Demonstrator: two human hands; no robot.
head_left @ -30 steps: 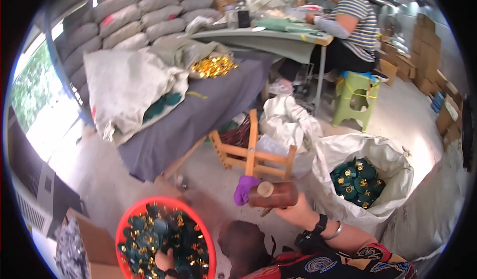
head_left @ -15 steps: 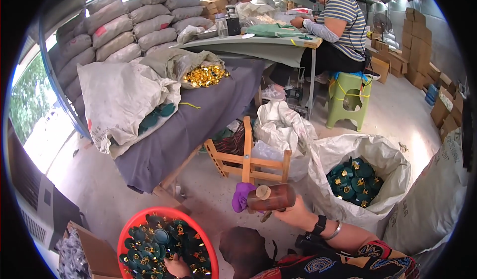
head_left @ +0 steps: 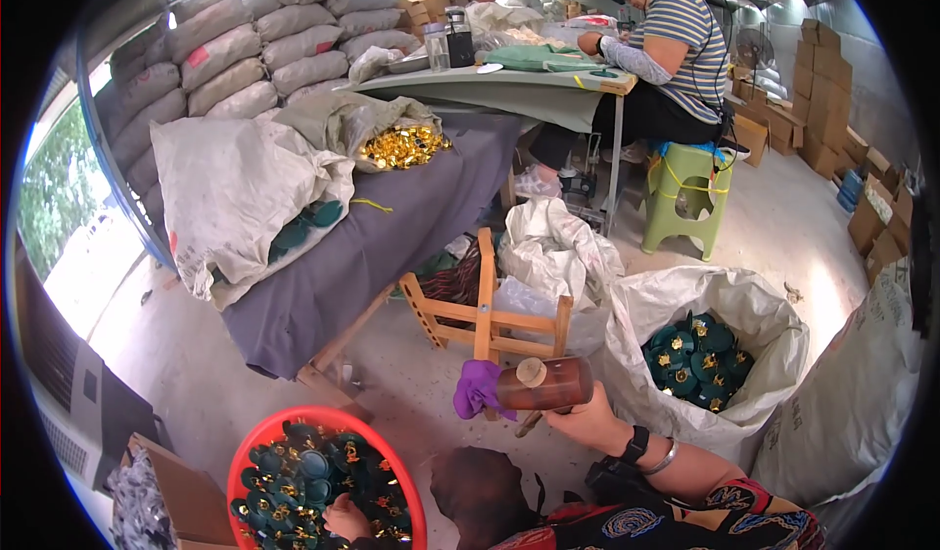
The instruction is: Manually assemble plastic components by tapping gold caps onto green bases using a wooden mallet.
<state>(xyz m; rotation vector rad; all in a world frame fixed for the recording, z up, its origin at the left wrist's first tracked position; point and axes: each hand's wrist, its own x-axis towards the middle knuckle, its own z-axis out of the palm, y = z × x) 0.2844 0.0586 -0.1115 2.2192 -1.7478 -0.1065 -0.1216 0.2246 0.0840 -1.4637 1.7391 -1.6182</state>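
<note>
My left hand is down among dark green discs with gold-coloured metal fittings, heaped in a red basin at the lower left. Its fingers look curled together, and what they hold is hidden. My right hand, with a dark wristband and a bangle on the wrist, grips a reddish-brown mallet-like cylinder. A round tan knob shows on that cylinder's side, and bunched purple cloth sits at its left end. Its body hides most of my right fingers.
A white woven sack with similar green pieces stands at right. Ahead lies a wooden frame. A grey-covered table bears sacks of green and gold pieces. Beyond, a person sits on a green stool. A cardboard box stands beside the basin.
The brown cylinder has shifted slightly right and up, and the purple cloth has changed shape a little. My left hand stays in the basin. The seated person's hands have moved slightly.
</note>
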